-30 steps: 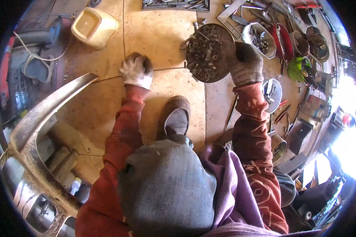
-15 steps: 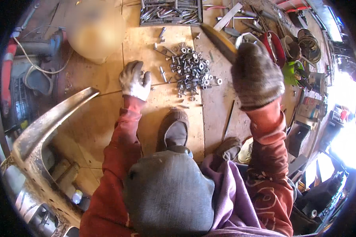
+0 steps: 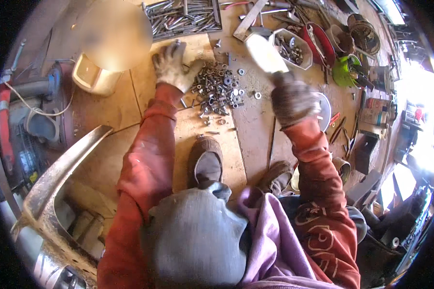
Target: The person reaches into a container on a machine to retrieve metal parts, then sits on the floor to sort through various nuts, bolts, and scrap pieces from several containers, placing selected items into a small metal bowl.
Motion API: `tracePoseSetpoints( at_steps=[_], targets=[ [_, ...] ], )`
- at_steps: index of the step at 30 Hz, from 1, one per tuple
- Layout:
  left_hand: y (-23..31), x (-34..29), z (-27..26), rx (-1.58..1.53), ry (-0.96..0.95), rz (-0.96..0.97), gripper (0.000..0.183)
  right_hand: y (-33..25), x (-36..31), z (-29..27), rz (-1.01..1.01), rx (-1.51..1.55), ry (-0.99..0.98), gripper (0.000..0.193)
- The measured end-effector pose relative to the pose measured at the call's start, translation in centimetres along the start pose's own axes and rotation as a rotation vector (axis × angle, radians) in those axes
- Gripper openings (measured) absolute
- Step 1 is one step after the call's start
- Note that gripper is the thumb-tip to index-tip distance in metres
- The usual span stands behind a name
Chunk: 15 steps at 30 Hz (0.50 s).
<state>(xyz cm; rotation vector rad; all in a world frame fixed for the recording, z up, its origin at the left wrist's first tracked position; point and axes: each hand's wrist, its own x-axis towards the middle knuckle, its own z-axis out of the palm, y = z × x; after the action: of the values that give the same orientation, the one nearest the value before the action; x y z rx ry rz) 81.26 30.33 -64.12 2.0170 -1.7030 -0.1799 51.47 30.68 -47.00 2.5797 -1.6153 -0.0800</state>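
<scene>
My left hand, in a grey work glove, rests on the wooden boards with fingers spread. Its thumb side lies against a pile of nuts, bolts and washers; no object shows in its grip. My right hand, gloved and blurred by motion, is closed around a flat, blade-like tool. Glare whitens the blade, which points up and left above the boards, right of the pile. The tool's handle is hidden in the glove.
Beyond the pile stands a tray of long bolts. At the right are a pale bowl of hardware, a red bowl and a green container. A curved metal frame rises at left. My boots flank the near area.
My left hand has moved farther forward and spread its fingers beside the pile. The tool in my right hand has swung, its blade turning into glare. The view has shifted, uncovering the pale hardware bowl.
</scene>
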Motion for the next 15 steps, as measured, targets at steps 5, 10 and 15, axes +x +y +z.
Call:
tracePoseSetpoints(
  at_steps=[5,10,15],
  targets=[
    [7.2,-3.1,-3.4,0.108,-0.389,0.218,0.108,7.8,-1.0,5.1,0.095,0.415,0.095,0.011],
    [9.0,-5.5,-2.4,0.274,-0.494,0.260,0.100,15.7,-1.6,5.1,0.341,1.020,-0.185,0.020],
    [6.9,-4.7,-0.5,0.264,-0.331,0.382,0.058,17.7,-6.3,8.0,0.529,1.531,-0.542,0.030]
  ],
)
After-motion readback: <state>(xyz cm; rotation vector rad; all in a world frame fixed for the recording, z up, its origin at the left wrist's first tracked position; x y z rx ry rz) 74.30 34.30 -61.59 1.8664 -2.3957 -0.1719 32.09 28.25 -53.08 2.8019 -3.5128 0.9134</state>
